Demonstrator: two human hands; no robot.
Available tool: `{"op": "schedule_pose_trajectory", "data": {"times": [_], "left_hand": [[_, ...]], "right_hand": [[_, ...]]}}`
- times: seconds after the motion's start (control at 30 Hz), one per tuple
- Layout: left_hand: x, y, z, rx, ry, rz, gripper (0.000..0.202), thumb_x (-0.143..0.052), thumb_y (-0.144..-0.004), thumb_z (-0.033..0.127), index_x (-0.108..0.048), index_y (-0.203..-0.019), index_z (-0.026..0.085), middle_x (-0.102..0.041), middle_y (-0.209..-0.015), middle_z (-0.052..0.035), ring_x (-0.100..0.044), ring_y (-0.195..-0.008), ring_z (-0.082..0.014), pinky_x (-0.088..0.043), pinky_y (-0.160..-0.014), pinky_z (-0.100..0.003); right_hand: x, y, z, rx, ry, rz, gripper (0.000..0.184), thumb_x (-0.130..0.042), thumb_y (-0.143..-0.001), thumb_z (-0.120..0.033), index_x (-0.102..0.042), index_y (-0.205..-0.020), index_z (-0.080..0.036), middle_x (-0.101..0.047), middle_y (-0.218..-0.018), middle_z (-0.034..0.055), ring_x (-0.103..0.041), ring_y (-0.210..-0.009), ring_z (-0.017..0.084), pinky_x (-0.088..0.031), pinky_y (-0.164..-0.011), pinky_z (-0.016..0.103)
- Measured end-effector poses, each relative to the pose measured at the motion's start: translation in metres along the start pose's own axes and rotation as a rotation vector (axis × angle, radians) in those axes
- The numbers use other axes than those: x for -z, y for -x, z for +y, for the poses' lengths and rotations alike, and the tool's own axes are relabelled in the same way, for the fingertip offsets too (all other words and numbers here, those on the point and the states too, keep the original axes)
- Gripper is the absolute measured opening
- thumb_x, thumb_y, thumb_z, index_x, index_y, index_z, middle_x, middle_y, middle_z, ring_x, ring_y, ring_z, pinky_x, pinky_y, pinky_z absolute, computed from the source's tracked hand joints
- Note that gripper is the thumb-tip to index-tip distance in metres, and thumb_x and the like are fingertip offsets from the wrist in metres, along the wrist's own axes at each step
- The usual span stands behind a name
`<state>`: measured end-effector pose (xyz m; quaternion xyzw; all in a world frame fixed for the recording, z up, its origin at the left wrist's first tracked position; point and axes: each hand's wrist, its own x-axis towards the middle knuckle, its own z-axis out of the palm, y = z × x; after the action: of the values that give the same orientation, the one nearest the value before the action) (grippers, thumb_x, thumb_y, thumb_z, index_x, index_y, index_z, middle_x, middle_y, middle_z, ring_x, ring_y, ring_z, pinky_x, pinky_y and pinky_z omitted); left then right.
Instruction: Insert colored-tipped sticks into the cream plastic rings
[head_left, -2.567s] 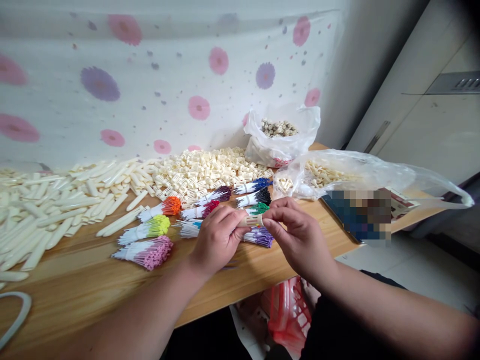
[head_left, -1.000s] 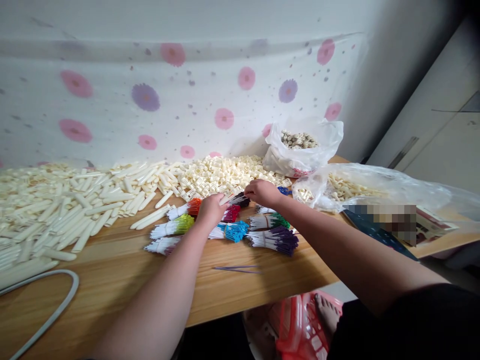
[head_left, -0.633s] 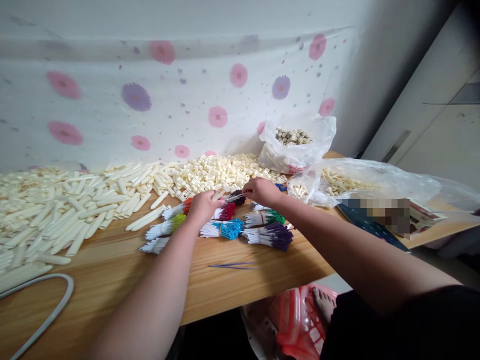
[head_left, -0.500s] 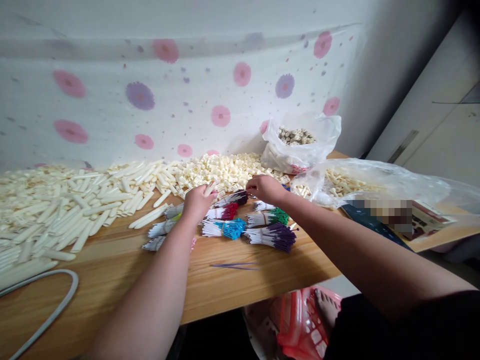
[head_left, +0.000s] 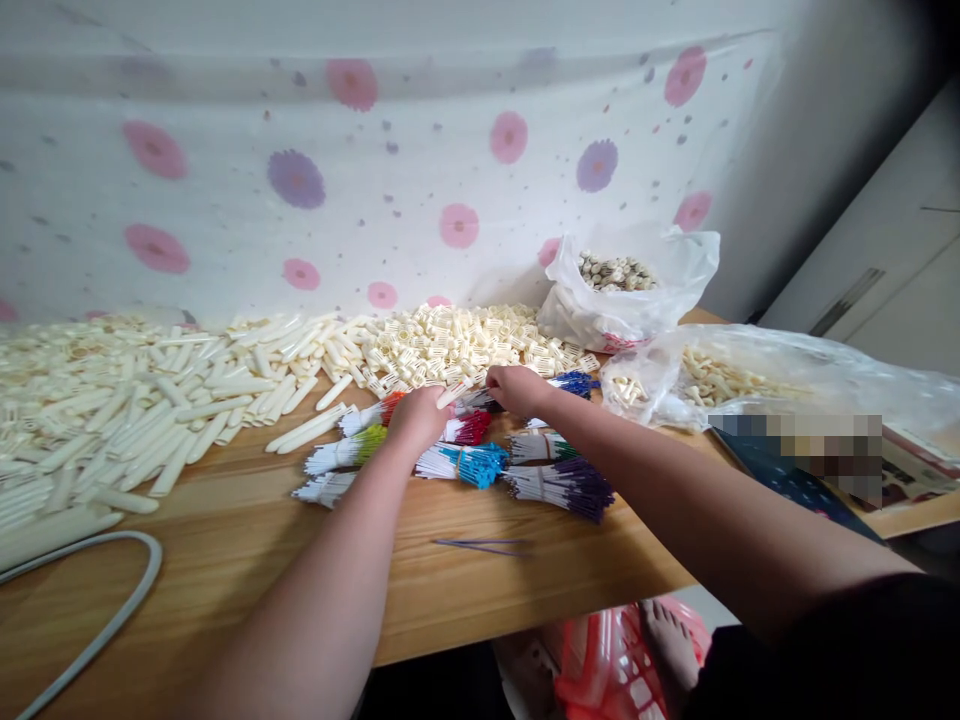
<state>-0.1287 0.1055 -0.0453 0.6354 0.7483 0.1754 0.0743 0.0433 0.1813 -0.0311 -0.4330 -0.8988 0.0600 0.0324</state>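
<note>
My left hand [head_left: 420,418] is closed around a cream plastic tube [head_left: 454,391], whose end pokes out past the thumb towards the right. Close beside that end, my right hand [head_left: 517,390] has its fingers pinched together; what they hold, if anything, is hidden. Below both hands lie banded bundles of thin white sticks with coloured tips: a light blue bundle [head_left: 461,462], a purple bundle [head_left: 559,487], a red bundle [head_left: 466,429] and a yellow-green bundle [head_left: 345,450]. A dark blue bundle [head_left: 574,383] shows behind my right wrist. My left forearm partly covers the front left bundle.
Long cream tubes [head_left: 187,410] are heaped at the left, beside a pile of short slotted cream pieces [head_left: 450,340]. At the back right stands an open plastic bag [head_left: 630,300] of small round parts. Thin purple sticks [head_left: 480,545] lie near the front edge. A white cable [head_left: 142,580] loops at left.
My hands have come closer together, and the tube's end now reaches nearly to my right fingers. The whole view has shifted slightly.
</note>
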Motion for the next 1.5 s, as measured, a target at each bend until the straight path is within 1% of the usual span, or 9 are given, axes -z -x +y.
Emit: {"op": "schedule_pose_trajectory", "data": {"times": [0.13, 0.3, 0.47, 0.8, 1.03, 1.23, 1.33, 1.4, 1.5], "left_hand": [[-0.002, 0.000, -0.001, 0.014, -0.008, 0.000, 0.015, -0.055, -0.078, 0.026, -0.068, -0.082, 0.019, -0.070, -0.080, -0.0070, -0.060, -0.070, -0.0195, -0.036, -0.058, -0.026], [-0.004, 0.000, -0.001, 0.016, -0.024, 0.004, 0.017, -0.055, -0.078, 0.028, -0.068, -0.083, 0.019, -0.070, -0.079, -0.0081, -0.061, -0.070, -0.0213, -0.036, -0.058, -0.027], [-0.005, 0.000, -0.002, 0.012, -0.033, 0.002, 0.017, -0.055, -0.078, 0.029, -0.068, -0.085, 0.020, -0.070, -0.082, -0.0077, -0.061, -0.074, -0.0217, -0.037, -0.060, -0.027], [-0.004, 0.000, 0.000, 0.028, -0.033, -0.029, 0.018, -0.054, -0.079, 0.029, -0.069, -0.086, 0.020, -0.071, -0.081, -0.0080, -0.061, -0.073, -0.0206, -0.037, -0.059, -0.026], [-0.005, -0.002, -0.002, 0.046, -0.027, -0.043, 0.018, -0.055, -0.076, 0.030, -0.069, -0.083, 0.020, -0.070, -0.077, -0.0090, -0.061, -0.073, -0.0225, -0.035, -0.057, -0.027], [-0.003, -0.001, -0.004, 0.047, 0.024, -0.069, 0.016, -0.059, -0.074, 0.027, -0.069, -0.084, 0.020, -0.070, -0.076, -0.0065, -0.062, -0.070, -0.0206, -0.036, -0.056, -0.026], [-0.003, -0.002, -0.008, 0.064, 0.065, -0.080, 0.014, -0.061, -0.073, 0.025, -0.069, -0.084, 0.021, -0.070, -0.074, -0.0047, -0.062, -0.066, -0.0196, -0.036, -0.056, -0.026], [-0.005, -0.003, -0.011, 0.082, 0.094, -0.078, 0.015, -0.060, -0.072, 0.023, -0.068, -0.084, 0.022, -0.070, -0.073, -0.0035, -0.061, -0.065, -0.0194, -0.037, -0.056, -0.026], [-0.004, -0.004, -0.012, 0.108, 0.127, -0.065, 0.017, -0.058, -0.073, 0.020, -0.068, -0.086, 0.022, -0.071, -0.072, -0.0026, -0.062, -0.067, -0.0192, -0.039, -0.057, -0.026]], "right_hand": [[-0.007, -0.009, -0.002, -0.005, 0.054, -0.062, 0.025, -0.052, -0.090, -0.034, -0.058, -0.105, -0.015, -0.061, -0.104, 0.0060, -0.060, -0.090, 0.016, -0.051, -0.079, 0.037], [-0.006, -0.011, -0.006, 0.030, 0.098, -0.102, 0.025, -0.053, -0.090, -0.034, -0.059, -0.104, -0.014, -0.062, -0.103, 0.0058, -0.061, -0.090, 0.017, -0.051, -0.080, 0.037], [-0.006, -0.013, -0.008, 0.073, 0.114, -0.088, 0.023, -0.053, -0.090, -0.034, -0.061, -0.101, -0.015, -0.062, -0.103, 0.0057, -0.060, -0.093, 0.017, -0.049, -0.083, 0.038], [-0.004, -0.016, -0.006, 0.083, 0.078, -0.068, 0.026, -0.052, -0.089, -0.037, -0.061, -0.097, -0.014, -0.064, -0.092, 0.0038, -0.061, -0.083, 0.015, -0.050, -0.076, 0.035], [-0.009, -0.021, -0.008, 0.103, 0.068, -0.084, 0.025, -0.052, -0.089, -0.038, -0.061, -0.095, -0.015, -0.064, -0.091, 0.0035, -0.060, -0.082, 0.015, -0.050, -0.076, 0.034], [-0.008, -0.021, -0.007, 0.108, 0.071, -0.058, 0.026, -0.051, -0.089, -0.037, -0.062, -0.094, -0.015, -0.064, -0.091, 0.0041, -0.060, -0.082, 0.015, -0.048, -0.076, 0.034], [-0.009, -0.023, -0.007, 0.114, 0.064, -0.054, 0.024, -0.051, -0.088, -0.035, -0.063, -0.094, -0.015, -0.065, -0.090, 0.0044, -0.060, -0.081, 0.015, -0.046, -0.074, 0.033], [-0.007, -0.024, -0.007, 0.120, 0.055, -0.050, 0.019, -0.053, -0.085, -0.029, -0.065, -0.091, -0.015, -0.067, -0.090, 0.0062, -0.060, -0.080, 0.017, -0.044, -0.071, 0.030], [0.002, -0.023, -0.003, 0.125, 0.038, -0.030, 0.017, -0.053, -0.081, -0.021, -0.068, -0.087, -0.015, -0.068, -0.089, 0.0097, -0.060, -0.079, 0.019, -0.039, -0.065, 0.027]]}}
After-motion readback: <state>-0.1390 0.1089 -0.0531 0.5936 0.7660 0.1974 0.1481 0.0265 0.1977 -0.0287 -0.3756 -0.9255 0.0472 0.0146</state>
